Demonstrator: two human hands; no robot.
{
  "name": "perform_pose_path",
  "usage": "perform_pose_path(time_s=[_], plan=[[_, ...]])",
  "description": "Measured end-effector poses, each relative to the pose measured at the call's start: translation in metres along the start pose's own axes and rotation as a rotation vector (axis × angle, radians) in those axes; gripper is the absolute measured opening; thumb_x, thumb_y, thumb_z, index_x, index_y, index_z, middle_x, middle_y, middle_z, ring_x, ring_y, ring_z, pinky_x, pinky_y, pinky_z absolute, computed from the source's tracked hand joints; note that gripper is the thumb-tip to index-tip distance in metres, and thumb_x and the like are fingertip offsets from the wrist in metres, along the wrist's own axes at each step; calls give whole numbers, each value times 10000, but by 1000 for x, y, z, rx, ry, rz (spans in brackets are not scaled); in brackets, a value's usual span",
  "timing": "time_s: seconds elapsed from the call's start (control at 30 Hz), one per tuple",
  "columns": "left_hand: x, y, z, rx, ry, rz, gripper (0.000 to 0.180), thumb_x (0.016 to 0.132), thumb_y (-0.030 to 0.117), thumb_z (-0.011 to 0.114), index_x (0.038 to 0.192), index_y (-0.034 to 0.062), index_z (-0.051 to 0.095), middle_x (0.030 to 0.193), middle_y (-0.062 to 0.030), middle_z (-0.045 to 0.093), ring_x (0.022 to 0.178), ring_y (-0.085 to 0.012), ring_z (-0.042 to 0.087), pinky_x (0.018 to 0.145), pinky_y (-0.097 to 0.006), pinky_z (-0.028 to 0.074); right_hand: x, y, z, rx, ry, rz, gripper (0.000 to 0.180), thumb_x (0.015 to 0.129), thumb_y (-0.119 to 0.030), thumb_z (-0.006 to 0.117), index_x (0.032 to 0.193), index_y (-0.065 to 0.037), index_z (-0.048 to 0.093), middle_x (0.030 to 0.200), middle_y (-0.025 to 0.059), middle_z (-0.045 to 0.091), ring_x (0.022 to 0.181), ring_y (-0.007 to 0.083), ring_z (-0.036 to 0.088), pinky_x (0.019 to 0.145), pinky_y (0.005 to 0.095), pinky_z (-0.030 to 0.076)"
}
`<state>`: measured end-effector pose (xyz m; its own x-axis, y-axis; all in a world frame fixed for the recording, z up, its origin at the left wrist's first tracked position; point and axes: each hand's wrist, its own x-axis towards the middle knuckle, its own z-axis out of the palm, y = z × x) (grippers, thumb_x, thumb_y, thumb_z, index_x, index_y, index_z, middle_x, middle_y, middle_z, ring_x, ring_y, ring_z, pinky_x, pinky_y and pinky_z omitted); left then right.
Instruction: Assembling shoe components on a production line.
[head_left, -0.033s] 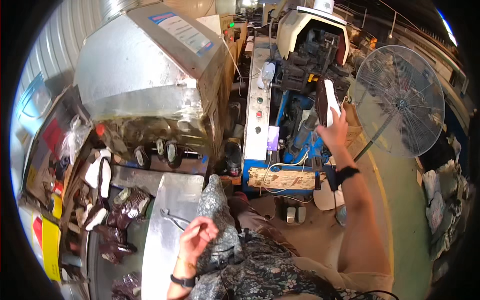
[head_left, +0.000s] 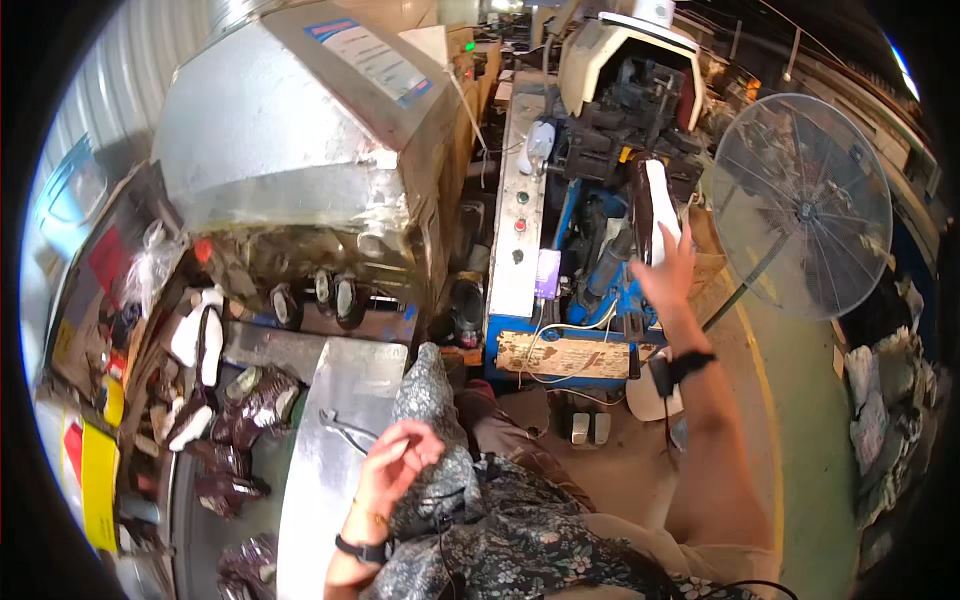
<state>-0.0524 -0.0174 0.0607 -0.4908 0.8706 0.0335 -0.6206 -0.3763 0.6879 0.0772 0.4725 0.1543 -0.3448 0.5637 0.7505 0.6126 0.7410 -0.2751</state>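
We see white-soled brown shoe [head_left: 649,208] at blue-framed machine [head_left: 606,158], just beyond right hand [head_left: 668,275], long axis pointing away from us. Right, nearer hand: fingers spread at shoe's near end, contact unclear. Left hand [head_left: 397,460] half-curled beside metal pincers [head_left: 345,428]; we cannot tell if gripping.

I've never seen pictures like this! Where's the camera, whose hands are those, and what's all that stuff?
The camera is worn on a person's head and looks down; its fisheye lens bends straight edges. That person's right hand spreads open at a dark brown shoe with a white sole by a blue-framed machine. I can't tell whether it touches the shoe. The left hand, loosely curled, is near a metal plier-like tool on a metal tabletop; I see nothing in that hand. More brown shoes lie at the left, and a fan stands on the right.
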Motion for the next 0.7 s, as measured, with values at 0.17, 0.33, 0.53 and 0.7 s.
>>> perform_pose_path(time_s=[0.17, 0.33, 0.53, 0.7], plan=[[68, -3, 43, 441, 127, 143, 552, 969, 424, 541, 1335, 16, 476, 1300, -124, 551, 1225, -244, 516, 1053, -369, 392, -125, -109, -41, 689, -88, -178, 875, 633, -219, 785, 1405, -52, 410, 1513, 262, 263, 1358, 443, 327, 1113, 481, 294], [77, -10, -17, -48, 306, 121, 634, 989, 557, 401, 1380, 59, 435, 1301, -87, 552, 1141, -186, 549, 970, -332, 448, -185, -181, -62, 1101, -878, -320, 988, 864, -533, 639, 1522, -17, 113, 1556, 257, 170, 1382, 426, 316, 1113, 473, 296], [-10, 6, 5, 1259, 41, -213, 769, 875, 377, 695, 1444, 26, 317, 1335, -191, 513, 1203, -277, 530, 1021, -373, 420, -207, -172, 1, 1530, -2037, 383, 740, 880, -381, 637, 1441, -3, 336, 1295, 167, 562, 1146, 307, 596, 983, 409, 478], [-60, 30, -53, 916, 264, -104, 788, 867, 329, 726, 1473, 37, 315, 1458, -181, 416, 1324, -258, 428, 1085, -365, 347, -255, -144, 0, 1634, -1812, 915, 592, 800, -174, 543, 1335, 73, 480, 1303, 174, 569, 1203, 286, 554, 1046, 376, 422]])
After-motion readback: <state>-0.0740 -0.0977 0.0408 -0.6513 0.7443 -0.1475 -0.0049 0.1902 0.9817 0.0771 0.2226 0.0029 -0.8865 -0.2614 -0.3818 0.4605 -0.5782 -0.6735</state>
